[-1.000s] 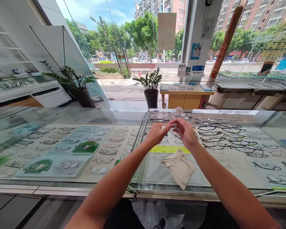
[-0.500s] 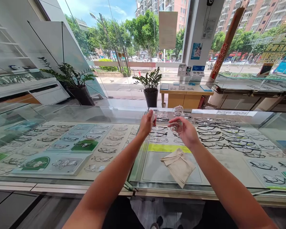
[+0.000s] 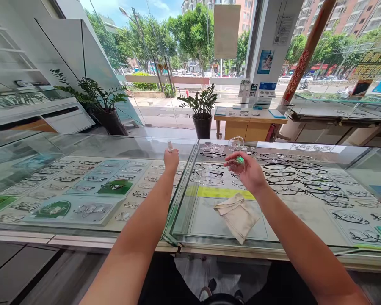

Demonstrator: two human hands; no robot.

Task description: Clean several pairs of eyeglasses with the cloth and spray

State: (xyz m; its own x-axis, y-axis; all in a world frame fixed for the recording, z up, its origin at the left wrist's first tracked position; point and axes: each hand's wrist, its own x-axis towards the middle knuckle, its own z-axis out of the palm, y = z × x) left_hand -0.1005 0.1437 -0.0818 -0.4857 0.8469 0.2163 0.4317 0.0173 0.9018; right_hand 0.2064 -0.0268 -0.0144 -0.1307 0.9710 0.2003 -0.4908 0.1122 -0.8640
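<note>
My left hand [image 3: 171, 160] is closed around a small clear spray bottle [image 3: 170, 145], whose top pokes out above the fingers over the left part of the glass counter. In my right hand [image 3: 250, 169] is a pair of glasses [image 3: 236, 144] with a thin frame, held up on edge. One lens sits by the fingers and gives a green glint; the other rises above them. Below the right hand a beige cleaning cloth [image 3: 238, 217] lies partly folded on the counter top.
The glass display counter [image 3: 184, 250] runs across in front of me, with rows of spectacle frames [image 3: 305, 176] inside. A potted plant [image 3: 202, 123] and a wooden display table [image 3: 250, 123] stand beyond it, near the window.
My left hand has moved left with the bottle, away from the glasses. My right hand keeps the glasses in nearly the same place. The view has tilted slightly down.
</note>
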